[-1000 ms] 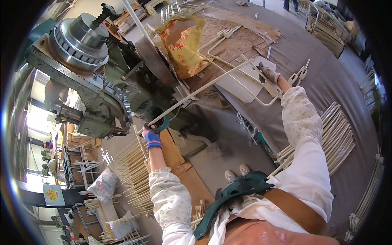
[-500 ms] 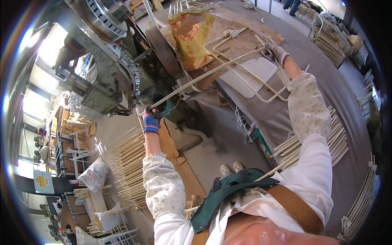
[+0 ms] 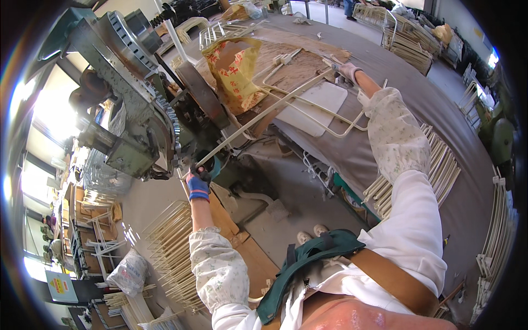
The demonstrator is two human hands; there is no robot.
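A long cream-coloured metal tube (image 3: pixel 247 128) runs slantwise between my two gloved hands. My left hand (image 3: pixel 198 184), in a blue and dark glove, closes round its near left end, right beside the jaw of a green press-like machine (image 3: pixel 129 154). At the far right end, my right hand (image 3: pixel 348 72) in a pale glove is wrapped round the tube; its fingertips are partly hidden. Beneath the tube, a bent cream tube frame (image 3: pixel 343 135) lies on the table, over a white board (image 3: pixel 328 104). Whether the tube's left end touches the machine, I cannot tell.
A torn yellow sack (image 3: pixel 234 77) stands on the cloth-covered table (image 3: pixel 379 58) near the machine's dark wheel (image 3: pixel 202 93). Stacked cream tube frames (image 3: pixel 170 247) fill the lower left, and more tubes (image 3: pixel 437 170) lie by my right arm. Cardboard (image 3: pixel 250 258) covers part of the floor.
The whole view has shifted, so the machine and my left hand sit lower and the table farther left. Both hands keep their hold on the tube, which stays by the machine.
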